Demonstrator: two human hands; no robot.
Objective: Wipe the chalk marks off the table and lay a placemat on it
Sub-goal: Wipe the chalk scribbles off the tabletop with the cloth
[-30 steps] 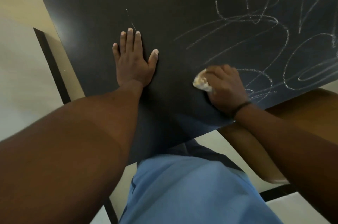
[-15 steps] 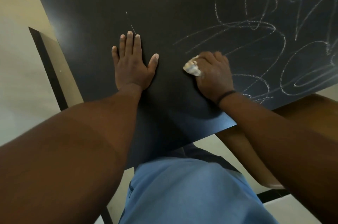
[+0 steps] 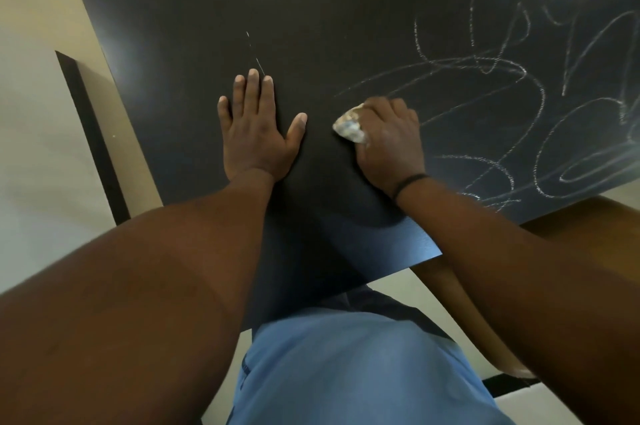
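The black table point(image 3: 311, 1) fills the upper view. White chalk scribbles point(image 3: 512, 88) cover its right half, and a short thin chalk line point(image 3: 254, 52) lies just beyond my left fingertips. My left hand point(image 3: 258, 126) rests flat on the table, fingers straight and thumb spread. My right hand point(image 3: 389, 140) grips a crumpled whitish cloth point(image 3: 349, 126) and presses it on the table at the left end of the scribbles. The cloth sticks out on the thumb side; the rest is hidden in my fist. No placemat is in view.
A brown wooden chair point(image 3: 571, 227) stands under the table's near right edge. Pale floor with a dark strip point(image 3: 90, 133) runs along the table's left side. My blue-clad body point(image 3: 346, 365) is close to the near table corner.
My right hand with the cloth has slid away from me and slightly left across the table, from the near scribbles up to the end of a long chalk line. My left hand stayed put.
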